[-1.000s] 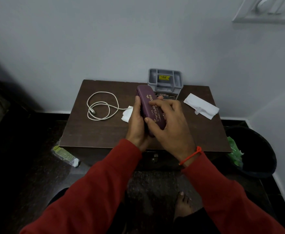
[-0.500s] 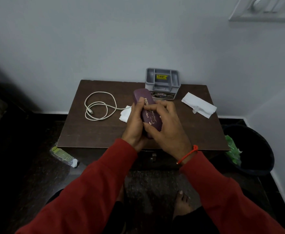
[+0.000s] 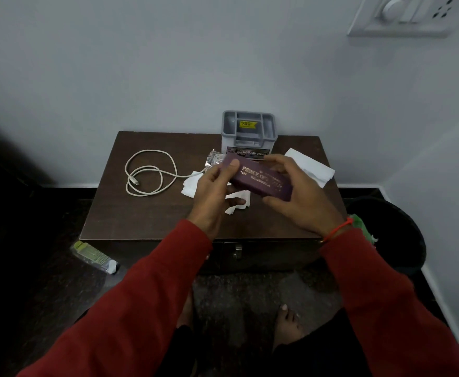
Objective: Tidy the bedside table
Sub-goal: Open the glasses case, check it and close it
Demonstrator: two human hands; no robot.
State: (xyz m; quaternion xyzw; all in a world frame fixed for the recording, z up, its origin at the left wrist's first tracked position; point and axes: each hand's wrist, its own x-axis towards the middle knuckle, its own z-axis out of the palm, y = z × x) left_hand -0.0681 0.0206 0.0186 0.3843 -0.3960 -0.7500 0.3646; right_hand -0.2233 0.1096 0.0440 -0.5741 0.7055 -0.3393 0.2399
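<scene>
Overhead, both hands [image 3: 214, 191] [image 3: 301, 197] grip purple case [image 3: 261, 178] — closed

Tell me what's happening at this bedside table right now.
A person in red sleeves holds a purple glasses case above the bedside table, left hand gripping one end, right hand the other. On the table lie a coiled white cable, crumpled tissues and a grey organizer. A black bin stands beside it.

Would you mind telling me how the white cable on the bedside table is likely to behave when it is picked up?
The white cable lies in loose loops, so it is probably floppy and would likely uncoil. It looks thin, hence likely light.
</scene>
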